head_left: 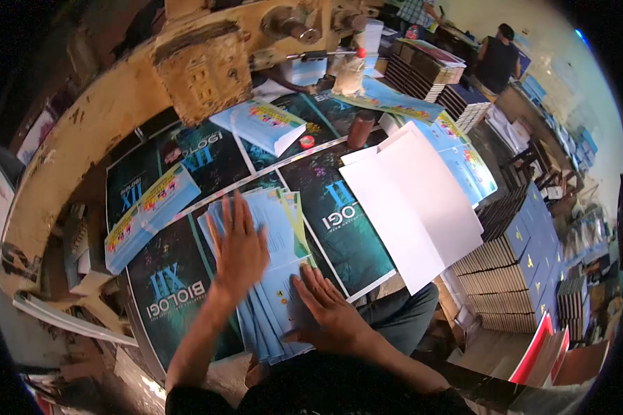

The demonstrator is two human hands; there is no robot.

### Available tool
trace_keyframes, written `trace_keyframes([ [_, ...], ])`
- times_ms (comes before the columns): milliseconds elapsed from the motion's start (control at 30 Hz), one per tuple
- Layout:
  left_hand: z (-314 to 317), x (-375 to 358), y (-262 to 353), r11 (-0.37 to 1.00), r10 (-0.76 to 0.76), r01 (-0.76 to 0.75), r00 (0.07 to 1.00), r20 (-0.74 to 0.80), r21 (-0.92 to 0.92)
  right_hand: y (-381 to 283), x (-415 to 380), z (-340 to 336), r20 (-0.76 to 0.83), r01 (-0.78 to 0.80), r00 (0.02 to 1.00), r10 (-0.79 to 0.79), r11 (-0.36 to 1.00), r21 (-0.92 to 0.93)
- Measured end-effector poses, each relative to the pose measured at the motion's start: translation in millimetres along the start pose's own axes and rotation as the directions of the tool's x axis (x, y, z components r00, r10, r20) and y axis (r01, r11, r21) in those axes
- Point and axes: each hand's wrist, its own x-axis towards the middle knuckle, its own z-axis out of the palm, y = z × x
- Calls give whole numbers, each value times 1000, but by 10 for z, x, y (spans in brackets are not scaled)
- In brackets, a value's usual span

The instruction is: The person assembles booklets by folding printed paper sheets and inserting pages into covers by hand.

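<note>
In front of me lies a fanned pile of light blue printed covers [262, 277], with uneven edges toward my body. My left hand [241, 245] rests over its far left part, fingers stretched out and slightly smeared by motion. Lower down, my right hand [329, 311] lies along the pile's right edge with its fingers extended and nothing gripped. Under the pile, dark sheets printed "BIOLOGI XII" [163, 280] cover the table. To the right are large white sheets [415, 200], partly over more blue covers [464, 155].
Banded blue stacks lie at left [152, 214] and far middle [259, 128]. A brown cylinder [360, 130] and small red roll [307, 142] stand nearby. A worn yellow machine [201, 69] overhangs the back. Tall book stacks [512, 263] rise at right; two people [497, 62] are farther off.
</note>
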Motion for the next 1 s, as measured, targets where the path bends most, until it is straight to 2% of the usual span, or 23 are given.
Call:
trace_keyframes([
  [67,-531,-303,333,975,156,-114,962,223,-192,-1,-7,-79,-44,-13,999,14,1000,23],
  [100,-569,-461,471,972,179,-137,958,224,-189,72,-4,-197,42,-19,999,11,980,197],
  [167,-608,-583,561,968,206,-168,955,215,-184,263,51,-659,333,-215,938,96,916,340],
  [200,-631,-578,567,947,158,-93,968,195,-306,194,49,-906,234,-408,908,348,860,307],
  [233,-644,-568,571,904,104,-18,978,179,-426,379,-4,-874,-240,-225,931,275,950,216],
  [267,-642,-573,572,903,97,-18,982,162,-430,481,-9,-970,-469,-247,857,214,969,-10],
  [300,-634,-581,569,902,98,-16,981,169,-432,665,-77,-950,-532,-398,812,241,894,-203],
  [367,-647,-593,582,912,104,-28,981,163,-410,917,-244,-949,-600,-532,765,235,756,-382],
  [433,-614,-590,584,922,137,-71,979,149,-381,1028,-318,-996,-477,-401,857,194,832,-382],
  [467,-601,-601,585,930,177,-113,972,156,-350,901,-284,-1104,-477,-402,857,194,832,-382],
  [533,-574,-612,583,913,253,-189,957,139,-362,605,-246,-1334,-336,-582,787,518,803,-126],
  [567,-553,-622,584,911,263,-195,953,148,-364,574,-232,-1297,-479,-452,821,310,866,-215],
  [600,-542,-600,579,910,269,-199,951,154,-364,454,-234,-1331,-487,-451,818,307,867,-212],
  [633,-608,-557,565,912,272,-205,951,149,-357,159,-226,-1429,-431,-378,845,317,924,-62],
  [667,-746,-499,551,822,185,-57,968,170,-567,-7,-207,-1468,-373,-301,873,314,949,95],
  [700,-877,-441,537,669,105,88,972,210,-738,27,-192,-1386,-389,-202,894,225,974,100],
  [733,-981,-371,521,674,105,78,974,200,-734,-29,-169,-1307,-353,-181,894,277,943,281],
  [800,-1138,-281,513,638,-17,5,1000,-7,-770,87,-31,-939,-392,-13,895,213,890,456],
  [867,-1095,-278,513,723,-13,-3,1000,-18,-691,204,65,-556,-209,-176,912,353,797,578],
  [900,-948,-352,517,839,61,-30,997,40,-544,312,52,-318,-265,-98,931,252,870,483],
  [933,-781,-437,520,922,119,-68,986,113,-380,331,83,-339,-265,-94,932,247,871,482],
  [967,-683,-486,509,964,152,-108,974,169,-243,367,123,-403,-409,-85,895,179,967,238],
  [1000,-621,-536,506,964,147,-102,974,173,-245,410,152,-491,-523,-105,849,79,994,-20],
])
